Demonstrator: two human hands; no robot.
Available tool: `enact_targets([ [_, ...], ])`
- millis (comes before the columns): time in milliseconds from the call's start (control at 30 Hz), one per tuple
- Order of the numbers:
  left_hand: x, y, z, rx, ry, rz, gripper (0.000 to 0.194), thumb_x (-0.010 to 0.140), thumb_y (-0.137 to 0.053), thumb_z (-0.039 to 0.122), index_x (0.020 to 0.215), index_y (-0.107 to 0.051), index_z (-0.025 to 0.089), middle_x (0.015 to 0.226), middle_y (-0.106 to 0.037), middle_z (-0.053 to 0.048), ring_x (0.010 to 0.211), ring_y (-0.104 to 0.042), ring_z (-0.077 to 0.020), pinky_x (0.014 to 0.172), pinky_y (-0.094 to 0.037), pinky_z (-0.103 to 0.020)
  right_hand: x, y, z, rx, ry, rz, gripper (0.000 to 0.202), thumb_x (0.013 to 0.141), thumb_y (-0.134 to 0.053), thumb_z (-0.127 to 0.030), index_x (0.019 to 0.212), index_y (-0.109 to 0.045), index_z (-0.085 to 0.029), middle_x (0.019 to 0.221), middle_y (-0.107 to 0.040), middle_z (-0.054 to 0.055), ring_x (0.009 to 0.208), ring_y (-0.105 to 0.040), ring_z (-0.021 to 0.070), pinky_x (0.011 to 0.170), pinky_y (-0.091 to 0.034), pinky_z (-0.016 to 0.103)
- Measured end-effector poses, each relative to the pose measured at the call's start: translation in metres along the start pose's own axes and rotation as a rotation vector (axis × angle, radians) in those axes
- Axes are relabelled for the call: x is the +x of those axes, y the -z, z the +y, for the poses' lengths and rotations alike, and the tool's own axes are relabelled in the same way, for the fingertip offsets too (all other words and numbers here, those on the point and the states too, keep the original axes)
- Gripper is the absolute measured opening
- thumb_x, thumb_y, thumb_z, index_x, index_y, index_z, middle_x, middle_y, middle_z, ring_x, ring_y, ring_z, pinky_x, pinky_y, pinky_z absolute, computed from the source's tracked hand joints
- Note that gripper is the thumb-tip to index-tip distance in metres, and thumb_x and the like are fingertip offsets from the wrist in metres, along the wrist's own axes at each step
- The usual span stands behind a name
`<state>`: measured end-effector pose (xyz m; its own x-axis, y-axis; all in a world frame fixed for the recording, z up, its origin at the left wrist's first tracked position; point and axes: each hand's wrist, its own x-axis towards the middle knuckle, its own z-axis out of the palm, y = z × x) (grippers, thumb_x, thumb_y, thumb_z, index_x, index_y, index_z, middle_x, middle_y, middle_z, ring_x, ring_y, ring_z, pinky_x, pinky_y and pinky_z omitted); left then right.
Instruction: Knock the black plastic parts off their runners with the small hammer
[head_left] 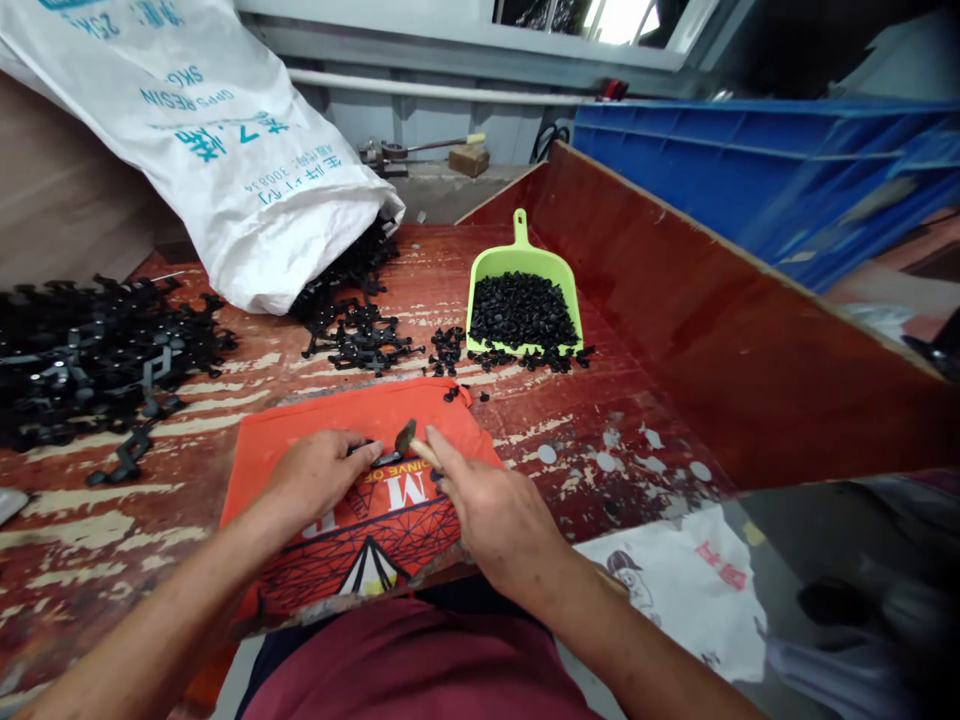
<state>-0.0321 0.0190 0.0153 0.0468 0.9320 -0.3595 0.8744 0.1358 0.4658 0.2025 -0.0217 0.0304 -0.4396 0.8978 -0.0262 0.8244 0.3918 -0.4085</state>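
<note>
My left hand (319, 482) is closed on a small black plastic piece (388, 460), pinned against an orange printed cloth (281, 440). My right hand (499, 515) is wrapped round the pale handle of a small hammer (406, 437). Its dark head is right at the end of the black piece; whether they touch I cannot tell. The fingers cover part of the handle and part of the piece. A few small black bits (451, 394) lie by the far edge of the cloth.
A green dustpan (520, 236) holds many small black pieces, some spilled at its lip. At left lies a heap of linked black parts (112, 350). More spill from a white sack (277, 220). A wooden board (675, 300) walls the right; behind it stands a blue crate (750, 170).
</note>
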Motion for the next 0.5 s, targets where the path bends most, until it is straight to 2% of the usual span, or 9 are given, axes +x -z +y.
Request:
enact_targets([
  [100, 0.003, 0.000, -0.002, 0.000, 0.014, 0.012, 0.048, 0.086, -0.046, 0.059, 0.088, -0.077, 0.023, 0.082, -0.077, -0.007, 0.074, -0.066, -0.0263, 0.062, -0.037, -0.029, 0.000, -0.004, -0.001, 0.036, 0.007, 0.029, 0.058, 0.103, -0.042, -0.023, 0.158, -0.027, -0.026, 0.118, -0.074, 0.009, 0.094, -0.073, 0.0213, 0.085, -0.057, 0.032],
  [200, -0.001, -0.001, 0.001, -0.024, 0.007, 0.035, 0.044, 0.086, -0.047, 0.056, 0.085, -0.077, 0.024, 0.083, -0.077, -0.007, 0.078, -0.066, -0.0264, 0.065, -0.038, -0.029, 0.001, -0.008, -0.004, 0.078, -0.002, -0.057, 0.058, 0.100, -0.044, -0.017, 0.155, -0.033, -0.028, 0.116, -0.075, 0.008, 0.095, -0.074, 0.0225, 0.084, -0.058, 0.033],
  [300, -0.010, -0.003, 0.007, -0.179, -0.049, 0.077, 0.036, 0.084, -0.054, 0.051, 0.078, -0.076, 0.022, 0.084, -0.076, -0.007, 0.080, -0.065, -0.0254, 0.069, -0.039, -0.029, 0.002, -0.003, 0.003, 0.232, -0.021, -0.051, 0.052, 0.101, -0.040, -0.021, 0.152, -0.040, -0.032, 0.137, -0.064, 0.005, 0.113, -0.068, 0.0216, 0.093, -0.055, 0.034],
  [333, -0.012, -0.003, 0.008, -0.278, -0.067, 0.080, 0.035, 0.082, -0.056, 0.049, 0.073, -0.074, 0.021, 0.078, -0.074, -0.006, 0.076, -0.064, -0.0242, 0.068, -0.039, -0.029, 0.002, 0.000, 0.009, 0.251, -0.015, -0.029, 0.049, 0.101, -0.038, -0.025, 0.149, -0.045, -0.031, 0.143, -0.058, 0.005, 0.122, -0.062, 0.0220, 0.101, -0.051, 0.036],
  [400, -0.016, 0.005, 0.002, -0.440, -0.068, 0.107, 0.037, 0.083, -0.054, 0.049, 0.070, -0.070, 0.018, 0.071, -0.070, -0.005, 0.070, -0.062, -0.0217, 0.065, -0.040, -0.028, 0.004, 0.004, 0.030, 0.217, -0.057, 0.001, 0.048, 0.102, -0.035, -0.035, 0.148, -0.047, -0.030, 0.147, -0.055, 0.004, 0.131, -0.055, 0.0233, 0.106, -0.048, 0.040],
  [467, -0.021, 0.023, -0.017, -0.567, -0.053, 0.203, 0.038, 0.086, -0.051, 0.048, 0.085, -0.071, 0.016, 0.082, -0.072, -0.005, 0.076, -0.063, -0.0204, 0.068, -0.044, -0.027, 0.008, 0.006, 0.057, 0.128, -0.124, 0.025, 0.049, 0.102, -0.033, -0.041, 0.148, -0.047, -0.035, 0.146, -0.056, 0.003, 0.129, -0.057, 0.0252, 0.101, -0.051, 0.041],
  [500, -0.024, 0.037, -0.031, -0.635, -0.015, 0.297, 0.038, 0.085, -0.053, 0.048, 0.095, -0.070, 0.016, 0.090, -0.073, -0.005, 0.080, -0.064, -0.0200, 0.070, -0.046, -0.027, 0.011, 0.007, 0.070, 0.073, -0.125, 0.028, 0.049, 0.101, -0.033, -0.042, 0.146, -0.049, -0.036, 0.141, -0.061, 0.004, 0.123, -0.062, 0.0266, 0.095, -0.054, 0.041],
])
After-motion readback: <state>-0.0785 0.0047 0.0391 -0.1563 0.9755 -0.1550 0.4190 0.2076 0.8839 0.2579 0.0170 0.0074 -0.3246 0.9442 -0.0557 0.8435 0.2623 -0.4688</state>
